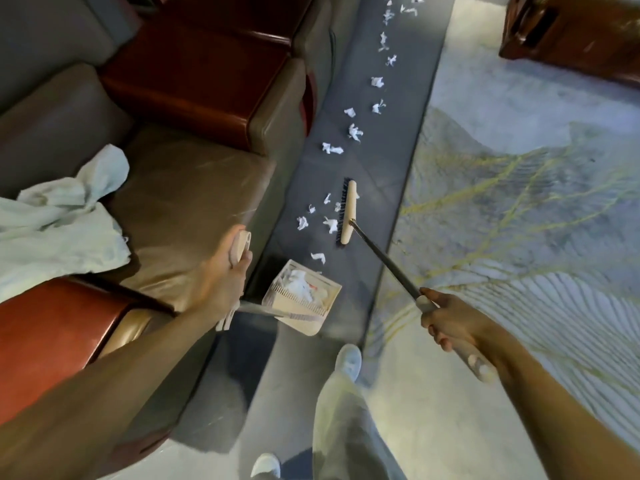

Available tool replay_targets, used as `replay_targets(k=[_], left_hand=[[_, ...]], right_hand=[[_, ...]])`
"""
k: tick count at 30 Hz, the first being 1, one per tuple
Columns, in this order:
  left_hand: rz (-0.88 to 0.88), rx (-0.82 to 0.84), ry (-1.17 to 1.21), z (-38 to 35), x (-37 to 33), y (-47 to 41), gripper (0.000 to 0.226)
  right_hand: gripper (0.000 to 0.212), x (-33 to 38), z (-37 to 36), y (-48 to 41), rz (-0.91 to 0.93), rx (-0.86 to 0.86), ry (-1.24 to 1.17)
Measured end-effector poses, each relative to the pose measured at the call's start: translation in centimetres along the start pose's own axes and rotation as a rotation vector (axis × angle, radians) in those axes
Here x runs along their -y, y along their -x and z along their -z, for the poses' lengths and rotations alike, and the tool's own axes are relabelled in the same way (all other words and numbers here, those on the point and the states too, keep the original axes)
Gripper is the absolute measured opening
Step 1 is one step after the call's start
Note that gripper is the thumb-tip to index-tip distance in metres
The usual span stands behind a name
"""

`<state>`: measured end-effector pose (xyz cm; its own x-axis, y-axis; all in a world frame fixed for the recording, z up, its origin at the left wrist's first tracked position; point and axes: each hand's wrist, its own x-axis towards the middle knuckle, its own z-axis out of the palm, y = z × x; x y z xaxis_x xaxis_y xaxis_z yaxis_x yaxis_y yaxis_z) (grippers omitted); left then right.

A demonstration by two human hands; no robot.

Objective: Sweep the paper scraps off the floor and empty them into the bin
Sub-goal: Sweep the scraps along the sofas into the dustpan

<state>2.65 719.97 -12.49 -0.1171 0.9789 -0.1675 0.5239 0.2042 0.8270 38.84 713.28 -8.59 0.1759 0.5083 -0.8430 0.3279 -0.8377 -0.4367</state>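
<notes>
White paper scraps (353,131) lie in a long line down a dark grey floor strip (408,109), with a small cluster (330,223) right beside the broom head. My right hand (446,320) grips the handle of a broom whose beige head (347,213) rests on the strip, bristles facing left toward the cluster. My left hand (230,268) holds the upright handle of a beige dustpan (299,294), which sits on the strip just below the scraps and holds several white scraps. No bin is in view.
A brown leather sofa (180,202) with red-brown wooden arms borders the strip on the left; a pale cloth (59,220) lies on its seat. A patterned grey-and-yellow carpet (519,202) lies to the right. A wooden cabinet (575,32) stands top right. My feet (349,362) are below the dustpan.
</notes>
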Motion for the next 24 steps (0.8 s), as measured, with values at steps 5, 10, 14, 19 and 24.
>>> replay_targets(k=[5, 10, 14, 19, 24], left_hand=[[0.045, -0.001, -0.031, -2.0, -0.4, -3.9, 0.039], [0.077, 0.015, -0.097, -2.9, -2.1, -6.3, 0.038], [0.078, 0.043, -0.146, -2.5, -3.6, -6.6, 0.039], [0.169, 0.071, -0.139, -2.8, -4.5, -6.2, 0.042], [0.166, -0.002, -0.108, -3.6, -4.5, -7.0, 0.04]], right_hand=[[0.039, 7.4, 4.4, -9.0, 0.163, -0.078, 0.215], [0.035, 14.7, 7.2, -16.9, 0.281, -0.129, 0.499], [0.024, 18.4, 7.8, -21.7, 0.297, -0.146, 0.644], [0.021, 19.3, 6.7, -23.9, 0.248, -0.007, 0.738], [0.048, 17.5, 4.8, -21.1, 0.224, 0.119, 0.832]])
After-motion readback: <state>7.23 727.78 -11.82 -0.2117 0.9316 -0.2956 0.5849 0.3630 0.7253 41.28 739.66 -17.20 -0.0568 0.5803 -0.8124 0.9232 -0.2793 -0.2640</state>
